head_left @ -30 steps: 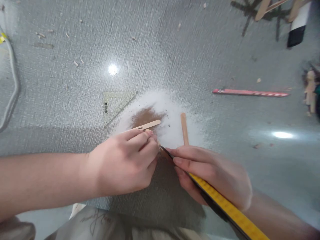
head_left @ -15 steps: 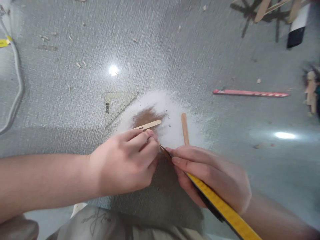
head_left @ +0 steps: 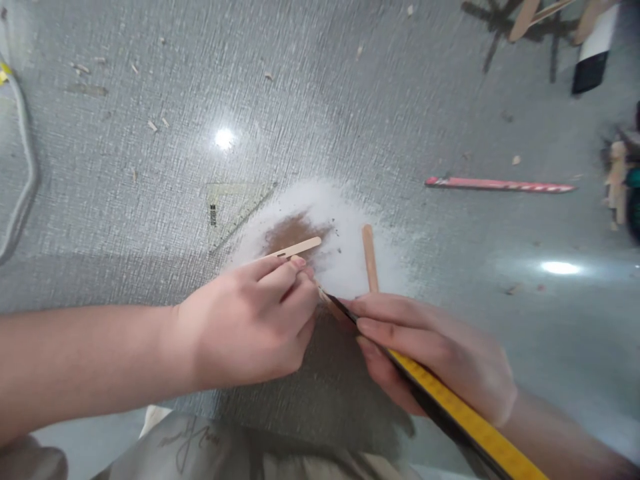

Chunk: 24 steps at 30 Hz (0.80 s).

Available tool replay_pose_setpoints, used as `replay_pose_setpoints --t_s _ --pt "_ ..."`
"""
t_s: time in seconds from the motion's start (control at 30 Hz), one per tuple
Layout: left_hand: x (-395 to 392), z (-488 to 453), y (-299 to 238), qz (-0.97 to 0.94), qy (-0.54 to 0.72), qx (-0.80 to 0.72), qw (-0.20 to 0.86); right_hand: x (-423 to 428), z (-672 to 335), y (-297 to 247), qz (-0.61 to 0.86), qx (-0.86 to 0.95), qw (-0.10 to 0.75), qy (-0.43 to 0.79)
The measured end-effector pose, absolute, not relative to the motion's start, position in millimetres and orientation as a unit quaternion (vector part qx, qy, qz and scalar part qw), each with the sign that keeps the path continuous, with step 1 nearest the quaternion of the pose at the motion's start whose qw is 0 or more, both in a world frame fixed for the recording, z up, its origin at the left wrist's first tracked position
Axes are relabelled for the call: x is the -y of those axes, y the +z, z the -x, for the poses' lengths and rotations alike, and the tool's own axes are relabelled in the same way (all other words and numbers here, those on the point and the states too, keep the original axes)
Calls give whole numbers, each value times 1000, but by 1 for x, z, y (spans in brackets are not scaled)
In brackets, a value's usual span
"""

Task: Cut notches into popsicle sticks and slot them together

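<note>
My left hand (head_left: 255, 320) is closed, its fingertips pinched around a wooden craft stick that is mostly hidden. A second craft stick (head_left: 303, 247), pale with a small slot in it, lies along the top of these fingers; whether it is gripped too, I cannot tell. My right hand (head_left: 435, 353) is wrapped around a long yellow-and-black tool (head_left: 460, 407) with a thin dark blade. The blade's tip reaches the left fingertips, against a pale stick end. Another craft stick (head_left: 369, 257) lies just beyond the right hand.
Pale dust (head_left: 345, 207) with a brown patch covers the grey table around the hands. A clear set square (head_left: 230, 207) lies left of it, a pink pencil (head_left: 500, 185) to the right. A white cable (head_left: 30, 153) runs along the left edge; stick pieces (head_left: 617, 173) sit far right.
My right hand has drawn the yellow-and-black tool back, down and to the right. My left hand stays almost in place. The view has shifted slightly.
</note>
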<state>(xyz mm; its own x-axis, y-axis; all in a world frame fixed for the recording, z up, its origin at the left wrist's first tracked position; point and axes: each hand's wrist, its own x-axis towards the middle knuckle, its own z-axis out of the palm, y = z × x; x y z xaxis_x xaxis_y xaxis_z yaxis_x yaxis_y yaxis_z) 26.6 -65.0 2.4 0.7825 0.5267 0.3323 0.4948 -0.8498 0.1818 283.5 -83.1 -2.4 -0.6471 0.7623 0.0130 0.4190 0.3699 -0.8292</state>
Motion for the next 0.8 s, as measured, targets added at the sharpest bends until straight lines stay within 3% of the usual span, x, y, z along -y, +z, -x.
replay_pose_setpoints --t_s 0.1,0.17,0.37,0.8 --pt "66 -27 3 -944 184 -269 45 76 -274 1 350 826 264 354" --pt "66 -27 2 -943 184 -272 48 72 -269 2 368 805 274 376" --pt "67 -28 2 -941 186 -278 49 73 -270 -1 418 745 222 469" --pt "68 -27 3 -939 176 -291 53 74 -261 3 415 781 250 394"
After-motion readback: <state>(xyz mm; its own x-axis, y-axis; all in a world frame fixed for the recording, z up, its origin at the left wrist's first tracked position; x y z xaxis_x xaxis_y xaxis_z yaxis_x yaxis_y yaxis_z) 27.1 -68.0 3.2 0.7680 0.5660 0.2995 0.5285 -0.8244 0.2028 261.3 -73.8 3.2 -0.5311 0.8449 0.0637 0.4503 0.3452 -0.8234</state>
